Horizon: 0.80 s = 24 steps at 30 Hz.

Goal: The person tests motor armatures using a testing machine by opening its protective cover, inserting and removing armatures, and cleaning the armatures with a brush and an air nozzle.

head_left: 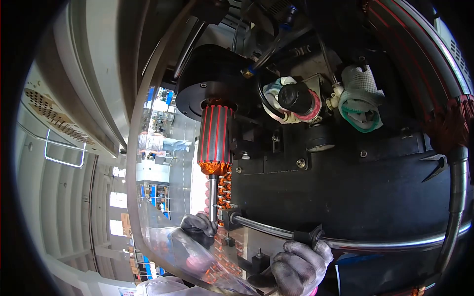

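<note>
A motor armature [215,135], with red stripes, copper windings and a bare shaft, hangs below a round black chuck [200,81]. My left hand [198,225], in a grey glove, has its fingers curled at the lower end of the shaft, behind a clear curved guard [168,241]. My right hand [298,266], gloved too, is closed beside the black block [308,234] on a steel rod [266,227]. Its fingers wrap over something dark that I cannot make out.
Several armatures with copper windings [224,190] stand behind the shaft. A rolled white cloth [360,98] and a cloth-wrapped black knob [296,98] sit on the machine. Through the guard, a person [163,143] shows in the distance.
</note>
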Motion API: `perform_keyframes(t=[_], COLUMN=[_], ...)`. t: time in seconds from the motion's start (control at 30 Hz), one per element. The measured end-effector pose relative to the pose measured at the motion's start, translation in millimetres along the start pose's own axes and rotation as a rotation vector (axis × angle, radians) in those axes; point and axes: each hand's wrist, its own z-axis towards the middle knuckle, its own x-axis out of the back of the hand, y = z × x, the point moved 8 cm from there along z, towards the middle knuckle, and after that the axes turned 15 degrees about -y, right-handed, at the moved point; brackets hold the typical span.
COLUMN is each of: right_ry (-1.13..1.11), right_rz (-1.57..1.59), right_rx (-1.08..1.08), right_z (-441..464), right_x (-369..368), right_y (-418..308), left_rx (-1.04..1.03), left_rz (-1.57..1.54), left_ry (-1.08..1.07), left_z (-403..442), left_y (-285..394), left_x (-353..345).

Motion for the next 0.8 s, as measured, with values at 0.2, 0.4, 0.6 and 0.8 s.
perform_keyframes(t=[0.2, 0.4, 0.6, 0.8], right_ry=[0.015, 0.000, 0.027, 0.004], right_rz=[0.017, -0.002, 0.003, -0.007], right_rx=[-0.010, -0.009, 0.003, 0.009], right_z=[-0.7, 1.1, -2.5, -1.7], right_x=[-0.3, 0.0, -1.7, -0.3], right_y=[1.3, -0.2, 0.6, 0.1], left_rx=[0.074, 0.133, -0.010, -0.147], left_rz=[0.100, 0.179, 0.031, -0.115], left_ry=[-0.050, -0.089, -0.076, -0.063], left_z=[-9.8, -16.8, 7.0, 16.4], left_y=[-11.1, -15.3, 0.8, 12.1], left_x=[10.2, 17.7, 2.0, -3.9])
